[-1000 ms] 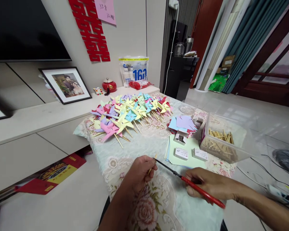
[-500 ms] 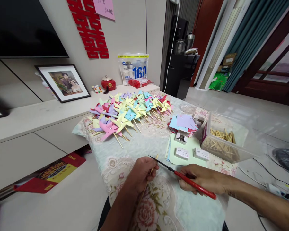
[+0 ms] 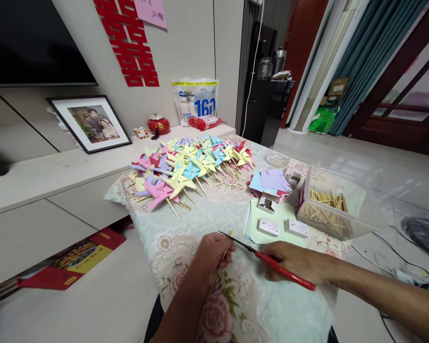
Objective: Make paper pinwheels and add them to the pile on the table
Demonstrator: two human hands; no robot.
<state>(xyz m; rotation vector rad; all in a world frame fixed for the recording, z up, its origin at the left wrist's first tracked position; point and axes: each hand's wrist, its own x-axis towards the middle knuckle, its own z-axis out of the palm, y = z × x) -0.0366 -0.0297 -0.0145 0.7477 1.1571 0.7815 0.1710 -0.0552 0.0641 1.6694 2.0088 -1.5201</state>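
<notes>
My left hand [image 3: 208,257] pinches a thin wooden stick [image 3: 228,242] whose tip pokes up past my fingers. My right hand [image 3: 300,264] grips a red-handled pointed tool [image 3: 271,264]; its dark metal tip lies across the stick's top end, close to my left fingers. Both hands hover just over the floral tablecloth [image 3: 229,305] at the table's near edge. A heap of finished paper pinwheels [image 3: 189,169] in pink, yellow, blue and green lies at the far side.
A clear plastic box of wooden sticks [image 3: 327,209] stands right. Beside it lie coloured paper squares [image 3: 271,183], green sheets [image 3: 271,224] and small white boxes [image 3: 269,226]. A framed photo [image 3: 89,124] leans on the low cabinet to the left. Cables trail on the floor at right.
Both hands have shifted slightly toward the far side and left in view; the tool's tip has slid closer over the stick's end. The grips are unchanged.
</notes>
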